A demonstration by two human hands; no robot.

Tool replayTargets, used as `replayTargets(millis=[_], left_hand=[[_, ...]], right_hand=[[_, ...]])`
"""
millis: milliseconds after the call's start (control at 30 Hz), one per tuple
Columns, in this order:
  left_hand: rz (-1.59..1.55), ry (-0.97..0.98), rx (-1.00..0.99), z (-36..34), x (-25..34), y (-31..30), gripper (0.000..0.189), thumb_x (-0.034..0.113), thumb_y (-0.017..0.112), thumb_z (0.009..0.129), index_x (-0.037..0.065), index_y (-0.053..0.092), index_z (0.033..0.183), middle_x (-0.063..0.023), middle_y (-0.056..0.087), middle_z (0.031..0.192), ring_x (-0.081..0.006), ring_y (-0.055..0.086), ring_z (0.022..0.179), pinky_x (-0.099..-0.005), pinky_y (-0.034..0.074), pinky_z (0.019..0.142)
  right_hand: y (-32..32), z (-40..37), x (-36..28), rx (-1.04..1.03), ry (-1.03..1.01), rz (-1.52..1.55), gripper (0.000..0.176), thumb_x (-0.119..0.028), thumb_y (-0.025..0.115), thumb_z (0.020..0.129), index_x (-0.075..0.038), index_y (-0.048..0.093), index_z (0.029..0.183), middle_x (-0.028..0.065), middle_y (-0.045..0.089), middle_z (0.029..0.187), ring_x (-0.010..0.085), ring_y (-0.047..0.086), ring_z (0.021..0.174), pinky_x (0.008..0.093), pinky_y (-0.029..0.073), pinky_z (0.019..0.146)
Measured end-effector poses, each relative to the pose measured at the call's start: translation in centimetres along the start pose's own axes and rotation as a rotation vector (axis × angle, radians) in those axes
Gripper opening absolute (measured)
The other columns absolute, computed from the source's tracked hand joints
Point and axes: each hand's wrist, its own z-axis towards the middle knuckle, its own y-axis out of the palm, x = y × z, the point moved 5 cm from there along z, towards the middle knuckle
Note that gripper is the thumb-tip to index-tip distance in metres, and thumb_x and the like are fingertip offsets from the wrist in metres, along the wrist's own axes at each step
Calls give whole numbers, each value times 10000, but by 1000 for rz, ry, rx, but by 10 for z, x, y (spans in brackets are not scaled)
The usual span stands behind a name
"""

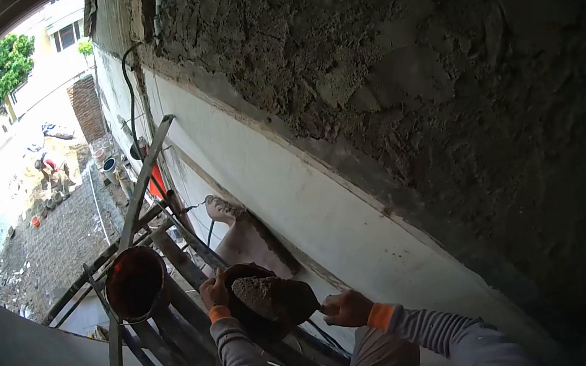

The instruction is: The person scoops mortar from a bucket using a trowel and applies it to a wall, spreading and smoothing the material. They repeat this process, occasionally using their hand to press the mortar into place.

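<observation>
My left hand (214,291) is closed on the rim of a dark bucket (253,328) in front of my knees. Over the bucket's mouth lies the broad blade of a trowel (299,303), with a heap of grey-brown mortar (256,295) on and beside it. My right hand (347,309) wraps round the trowel's handle at the bucket's right side. To the left of my left hand, another bucket (163,288) with a reddish-brown inside stands on the planks.
Rough, wet-looking mortar covers the wall (400,80) at upper right, above a white band (292,175). Planks and poles (145,180) of a scaffold surround me. A stained board (248,241) leans by the wall. Far below, a person (52,170) bends over on the ground.
</observation>
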Motion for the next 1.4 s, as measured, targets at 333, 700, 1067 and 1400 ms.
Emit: replayTargets(millis=[333, 700, 1067, 1400], left_hand=[[95, 35, -27, -3, 22, 10, 529, 489, 584, 826, -24, 657, 715, -244, 567, 644, -363, 591, 633, -440, 438, 624], [212, -10, -77, -2, 26, 15, 493, 534, 557, 827, 65, 705, 857, -213, 653, 861, -393, 628, 863, -453, 483, 777], [188, -72, -124, 1, 25, 12, 463, 519, 560, 831, 85, 713, 882, -212, 653, 884, -394, 626, 879, -449, 483, 791], [201, -75, -111, -4, 33, 18, 484, 526, 555, 832, 69, 713, 859, -209, 654, 894, -382, 628, 885, -449, 481, 792]], right_hand=[[-263, 8, -185, 213, 105, 484, 255, -238, 691, 810, -36, 572, 911, 1, 546, 658, 61, 532, 562, 221, 452, 495], [-449, -26, -213, 688, 194, 333, 340, -398, 572, 871, -81, 523, 981, -11, 523, 711, 54, 500, 518, 214, 425, 454], [-458, -102, -202, 856, 165, 273, 383, -413, 520, 892, -58, 504, 1035, 1, 498, 706, 63, 474, 482, 225, 402, 411], [-444, -83, -236, 935, 162, -19, 327, -324, 575, 858, -50, 523, 1029, 12, 494, 685, 75, 483, 470, 233, 401, 405]])
